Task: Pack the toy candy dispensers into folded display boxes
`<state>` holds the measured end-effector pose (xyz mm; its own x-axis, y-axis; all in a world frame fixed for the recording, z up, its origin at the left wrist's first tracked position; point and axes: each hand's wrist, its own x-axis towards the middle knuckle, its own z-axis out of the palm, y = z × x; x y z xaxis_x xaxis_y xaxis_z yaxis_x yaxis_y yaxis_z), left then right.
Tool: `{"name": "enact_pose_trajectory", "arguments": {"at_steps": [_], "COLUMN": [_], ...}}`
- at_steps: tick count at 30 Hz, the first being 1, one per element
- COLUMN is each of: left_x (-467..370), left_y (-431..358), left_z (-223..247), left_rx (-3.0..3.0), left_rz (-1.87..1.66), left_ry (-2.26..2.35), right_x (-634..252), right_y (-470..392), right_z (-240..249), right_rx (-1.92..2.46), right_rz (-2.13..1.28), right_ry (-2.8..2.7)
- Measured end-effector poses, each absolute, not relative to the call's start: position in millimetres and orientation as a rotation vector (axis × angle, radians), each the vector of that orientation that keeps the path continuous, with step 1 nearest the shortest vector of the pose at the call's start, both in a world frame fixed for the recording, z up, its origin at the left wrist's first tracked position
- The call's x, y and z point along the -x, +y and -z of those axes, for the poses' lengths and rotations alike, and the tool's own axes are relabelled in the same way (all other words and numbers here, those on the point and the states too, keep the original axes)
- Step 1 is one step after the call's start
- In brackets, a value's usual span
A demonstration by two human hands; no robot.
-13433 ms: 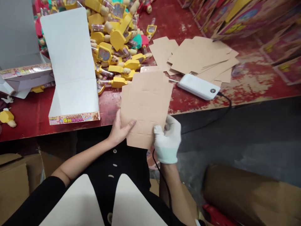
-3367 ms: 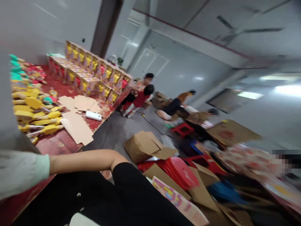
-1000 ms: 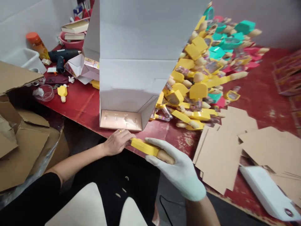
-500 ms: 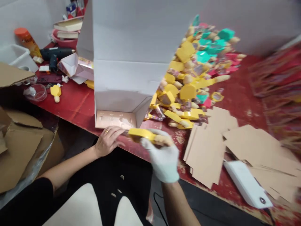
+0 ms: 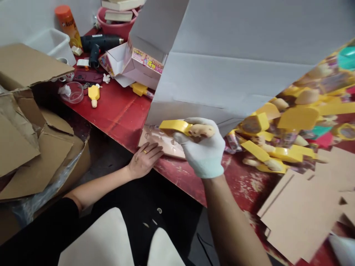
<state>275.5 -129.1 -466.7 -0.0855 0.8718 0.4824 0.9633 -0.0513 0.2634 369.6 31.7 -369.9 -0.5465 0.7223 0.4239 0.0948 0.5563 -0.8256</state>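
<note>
Nearby, a bottle (image 5: 68,26) shows "Asc"; right hand (image 5: 205,150) grips yellow toy (image 5: 174,126), left hand (image 5: 144,162) open.

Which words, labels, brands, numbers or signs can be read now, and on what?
"Asc", remainder unclear: orange cylindrical container.
Pink Chinese characters, too blurred to read surely: white cardboard box with a printed strip.
Pale label, too small to read: black pistol-shaped tool.
No other text is legible.
</note>
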Motion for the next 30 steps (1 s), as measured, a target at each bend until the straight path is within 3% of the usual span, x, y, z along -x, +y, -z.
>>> {"name": "enact_pose_trajectory", "arguments": {"at_steps": [30], "left_x": [-275.9], "left_y": [-127.8], "left_z": [463.2], "left_rx": [2.076], "left_rz": [0.782], "left_ry": [-2.144], "right_x": [-382.2], "right_y": [47.3], "right_z": [337.5], "right_rx": [0.785], "right_rz": [-0.667], "right_ry": [-2.291]}}
